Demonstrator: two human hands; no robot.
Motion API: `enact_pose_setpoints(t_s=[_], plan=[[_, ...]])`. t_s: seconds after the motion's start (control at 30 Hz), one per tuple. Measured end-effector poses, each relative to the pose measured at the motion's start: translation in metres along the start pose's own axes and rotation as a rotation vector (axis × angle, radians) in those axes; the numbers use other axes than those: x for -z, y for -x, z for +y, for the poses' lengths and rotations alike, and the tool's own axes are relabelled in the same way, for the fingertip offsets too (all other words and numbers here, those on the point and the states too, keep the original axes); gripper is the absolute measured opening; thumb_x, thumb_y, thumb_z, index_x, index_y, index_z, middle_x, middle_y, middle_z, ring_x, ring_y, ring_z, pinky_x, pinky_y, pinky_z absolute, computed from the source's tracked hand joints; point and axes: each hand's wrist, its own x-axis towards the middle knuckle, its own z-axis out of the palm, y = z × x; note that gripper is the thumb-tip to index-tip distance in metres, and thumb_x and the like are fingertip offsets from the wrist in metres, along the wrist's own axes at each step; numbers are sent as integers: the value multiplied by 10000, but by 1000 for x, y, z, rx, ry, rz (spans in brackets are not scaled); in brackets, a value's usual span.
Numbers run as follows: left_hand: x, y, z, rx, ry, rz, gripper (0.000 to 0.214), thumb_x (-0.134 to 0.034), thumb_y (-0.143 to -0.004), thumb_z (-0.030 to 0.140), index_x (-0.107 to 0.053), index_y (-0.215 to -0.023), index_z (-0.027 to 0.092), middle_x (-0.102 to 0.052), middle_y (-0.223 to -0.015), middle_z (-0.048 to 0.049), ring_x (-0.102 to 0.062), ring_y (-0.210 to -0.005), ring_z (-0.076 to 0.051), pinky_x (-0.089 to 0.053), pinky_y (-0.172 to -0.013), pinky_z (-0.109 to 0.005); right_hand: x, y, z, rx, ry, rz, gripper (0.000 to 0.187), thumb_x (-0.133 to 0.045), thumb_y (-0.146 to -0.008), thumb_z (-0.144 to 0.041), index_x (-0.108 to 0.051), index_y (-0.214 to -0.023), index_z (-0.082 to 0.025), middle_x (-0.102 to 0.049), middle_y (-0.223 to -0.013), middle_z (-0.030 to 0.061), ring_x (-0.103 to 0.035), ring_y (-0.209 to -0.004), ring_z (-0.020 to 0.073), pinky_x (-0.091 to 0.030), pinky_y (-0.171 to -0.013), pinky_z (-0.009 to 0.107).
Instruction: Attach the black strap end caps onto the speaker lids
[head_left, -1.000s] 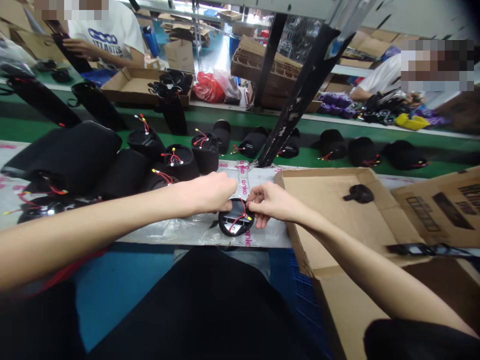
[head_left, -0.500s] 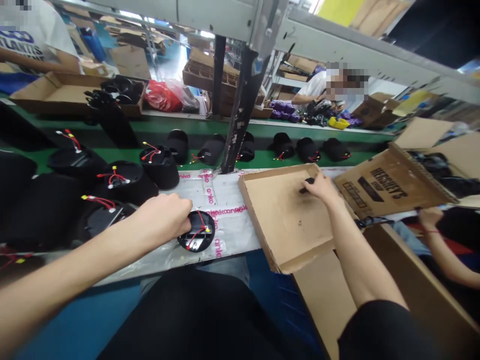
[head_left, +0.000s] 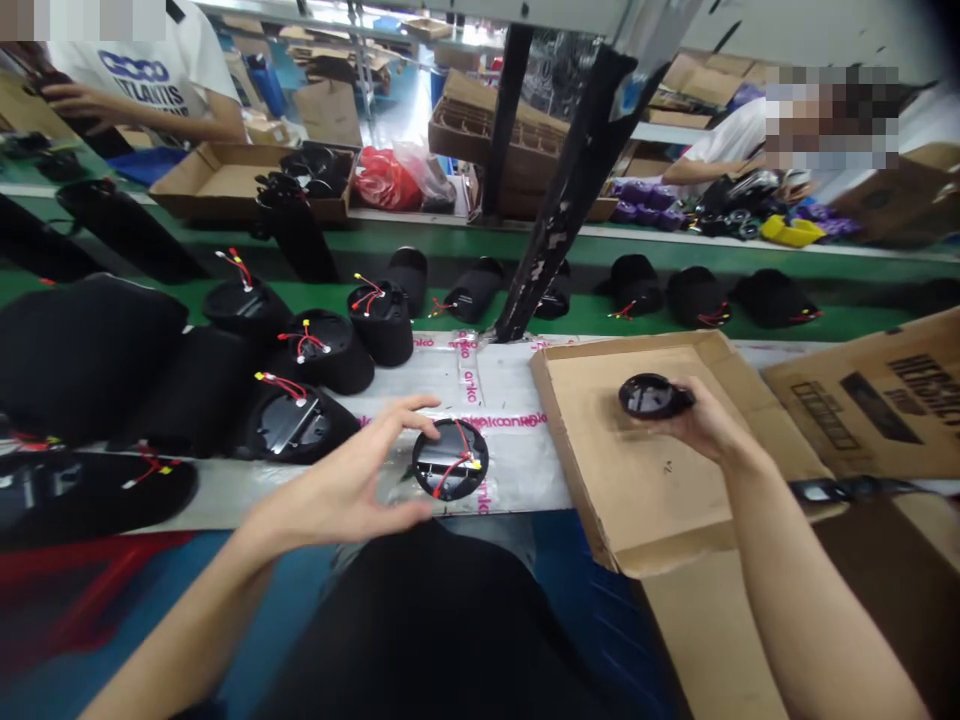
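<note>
On a plastic-sheeted bench [head_left: 510,385], a black wired cap [head_left: 450,460] lies flat, red leads on top. The left hand [head_left: 337,480] spreads in a wide grip just beside its rim. The right hand [head_left: 701,420] grips a second black cap [head_left: 649,396] above a cardboard tray [head_left: 600,480]. Black wired cylinders [head_left: 381,325] stand beyond on the bench.
</note>
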Motion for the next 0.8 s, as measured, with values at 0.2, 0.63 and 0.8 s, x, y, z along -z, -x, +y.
enact_pose_setpoints(t_s=[0.2, 0.63, 0.8], plan=[[-57, -7, -36, -109, 263, 139, 949, -958, -774, 308, -400, -1541, 305, -577, -1576, -166, -621, -1473, -353, -538, -1226, -506, 11, 25, 1, -138, 254, 51, 435, -557, -954, -426, -724, -1189, -100, -826, -973, 266, -833, -917, 423, -651, -926, 618], [-77, -10, -60, -170, 342, 309, 1276, -996, -760, 470, -213, -1751, 282, -460, -1716, -259, -511, -1575, -419, -468, -1280, -611, -51, 107, -53, 301, 377, 13, 869, -712, -865, -306, -424, -1677, -194, -247, -1836, 201, -193, -1716, 464, -242, -1358, 721], [-100, 0, -75, -116, 391, 317, 1066, -824, -903, 602, -274, -1742, 242, -420, -1741, -255, -484, -1589, -432, -436, -1293, -618, -155, 190, -107, 550, -315, -282, 905, -663, -1029, -467, -143, -1768, -418, -241, -1859, 7, -243, -1725, 326, -230, -1416, 615]])
